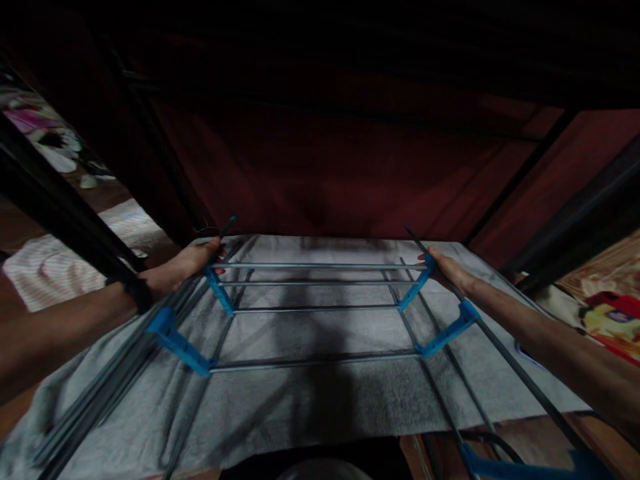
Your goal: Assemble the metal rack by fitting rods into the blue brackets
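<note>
A rack of thin grey metal tubes (pixel 310 266) joined by blue plastic brackets (pixel 185 350) stands in front of me, partly built up. My left hand (pixel 203 257) is closed around its far left corner, at a blue bracket and the tube end above it. At the opposite corner my right hand (pixel 445 267) grips the far right bracket (pixel 416 283) and tube, fingers partly hidden behind them. Several horizontal tubes run between the two sides. Loose grey tubes (pixel 100 393) lie bundled at the left, below my left forearm.
A grey towel-like cloth (pixel 320 400) lies under the rack. Behind it hangs a dark red fabric panel (pixel 320 173) with dark posts at both sides. A striped cloth (pixel 90 253) lies at left, and a red and yellow item (pixel 615 317) at right.
</note>
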Available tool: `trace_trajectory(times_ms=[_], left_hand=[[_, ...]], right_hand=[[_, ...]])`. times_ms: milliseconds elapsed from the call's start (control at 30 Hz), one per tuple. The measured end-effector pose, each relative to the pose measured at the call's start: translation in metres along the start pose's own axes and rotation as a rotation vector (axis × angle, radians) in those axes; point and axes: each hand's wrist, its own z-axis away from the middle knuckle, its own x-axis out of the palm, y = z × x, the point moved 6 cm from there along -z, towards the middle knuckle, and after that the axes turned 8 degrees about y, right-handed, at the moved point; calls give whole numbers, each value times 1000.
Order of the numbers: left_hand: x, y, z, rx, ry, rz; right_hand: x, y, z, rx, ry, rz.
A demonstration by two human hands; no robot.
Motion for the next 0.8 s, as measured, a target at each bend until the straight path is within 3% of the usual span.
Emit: trace_trajectory(times_ms=[233, 367, 500, 800], left_hand=[[2, 5, 24, -15, -109, 190], [2, -1, 22, -82, -167, 252], [0, -2, 19, -85, -213, 280], [2, -5, 11, -73, -208, 292]], right_hand=[[-2, 5, -4, 27, -78, 18], [-1, 4, 1, 47, -101, -5], [-3, 3, 5, 57, -43, -17], [-7, 7, -3, 29, -16, -2]])
